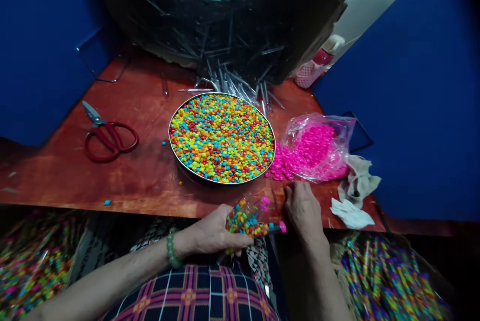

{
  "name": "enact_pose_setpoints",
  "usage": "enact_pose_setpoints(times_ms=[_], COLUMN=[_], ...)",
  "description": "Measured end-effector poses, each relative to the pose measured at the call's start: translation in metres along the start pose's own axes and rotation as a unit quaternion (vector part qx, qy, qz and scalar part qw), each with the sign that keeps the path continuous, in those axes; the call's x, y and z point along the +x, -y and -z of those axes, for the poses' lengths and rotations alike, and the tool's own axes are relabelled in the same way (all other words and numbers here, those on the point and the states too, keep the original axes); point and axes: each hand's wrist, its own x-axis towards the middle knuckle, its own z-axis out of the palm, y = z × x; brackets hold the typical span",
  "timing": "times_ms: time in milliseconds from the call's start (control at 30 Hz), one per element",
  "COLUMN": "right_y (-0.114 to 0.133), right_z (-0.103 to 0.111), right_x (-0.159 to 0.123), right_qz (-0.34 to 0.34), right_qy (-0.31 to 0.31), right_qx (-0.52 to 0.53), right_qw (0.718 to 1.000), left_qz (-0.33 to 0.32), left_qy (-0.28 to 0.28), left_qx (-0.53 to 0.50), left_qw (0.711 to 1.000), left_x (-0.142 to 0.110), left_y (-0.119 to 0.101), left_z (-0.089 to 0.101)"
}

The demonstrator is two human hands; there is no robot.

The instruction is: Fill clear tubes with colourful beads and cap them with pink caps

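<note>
My left hand [215,233] grips a bunch of clear tubes [249,221] filled with coloured candies, some capped in pink, just over the table's near edge. My right hand [302,208] rests on the wooden table [146,171] beside the tubes, fingertips close to loose pink caps [281,168]; whether it pinches one is hidden. A round metal tray [222,137] heaped with multicoloured candies sits just beyond both hands. A clear bag of pink caps [318,146] lies right of the tray.
Red-handled scissors [108,138] lie at the left. A big pile of empty clear tubes [225,36] fills the back. Crumpled cloth and tissue [356,196] sit at the right edge. Filled tubes [382,276] heap below the table on both sides.
</note>
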Motion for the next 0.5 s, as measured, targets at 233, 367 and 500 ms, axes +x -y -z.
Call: enact_pose_setpoints(times_ms=[233, 367, 500], right_y=[0.002, 0.029, 0.054], right_z=[0.02, 0.039, 0.042], right_x=[-0.018, -0.033, -0.039], right_qz=[-0.036, -0.096, -0.02], right_qy=[0.078, 0.103, 0.142], right_qx=[0.203, 0.429, 0.467], right_qw=[0.975, 0.892, 0.872], left_qz=[0.016, 0.029, 0.043], left_qy=[-0.016, 0.005, 0.011], left_qx=[-0.058, -0.092, -0.107], left_qw=[0.998, 0.995, 0.993], left_x=[-0.001, 0.001, 0.002], left_y=[0.002, 0.0, -0.002], left_z=[0.0, 0.001, 0.0])
